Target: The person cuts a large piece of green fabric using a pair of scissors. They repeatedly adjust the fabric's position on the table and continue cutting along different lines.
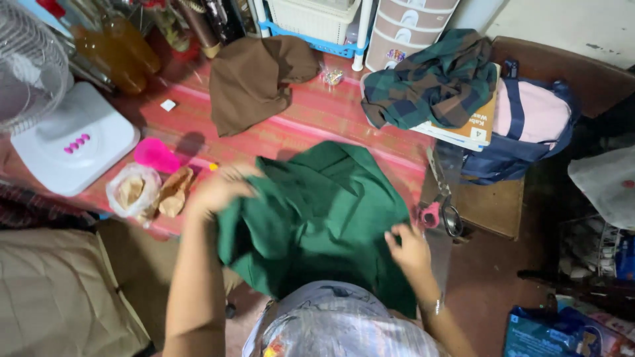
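Observation:
A dark green cloth [317,211] lies spread on a red striped mat [311,122] in front of me. My left hand [221,188] grips its upper left edge, fingers curled into the fabric. My right hand [410,248] pinches the lower right part of the same cloth. The cloth's near edge hangs over my lap, where a printed shirt hides its bottom.
A brown cloth [254,79] lies behind on the mat. A plaid cloth [433,82] rests on books and a blue-pink bag [529,125]. Pink-handled scissors [442,211] lie at the right. A white fan base [73,142], a pink object [153,154] and plastic bags [135,190] sit at the left.

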